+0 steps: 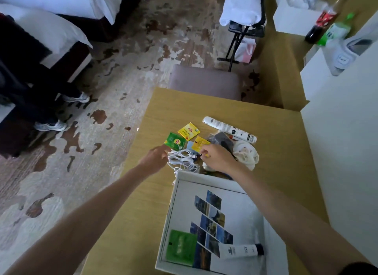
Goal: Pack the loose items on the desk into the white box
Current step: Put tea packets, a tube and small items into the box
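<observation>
1: Two grips are laid to one white cable [183,159] on the bench [276,151]. Which step is in hand?

2: The cable is judged to be the item now being gathered. Its dark plug end is pinched by the right grip [216,158]. The left grip [157,157] is set at the coil's edge, and whether a loop is held there cannot be told.

1: What is called for next?

2: The loose loops would need to be bunched, lifted clear and brought into the white box [204,177], just beside the coil.

1: And the count?

2: Three tea sachets are counted on the bench: one green sachet [176,140] and two yellow sachets [188,130]. One white tube [239,250] and one green packet [181,247] are already boxed.
</observation>
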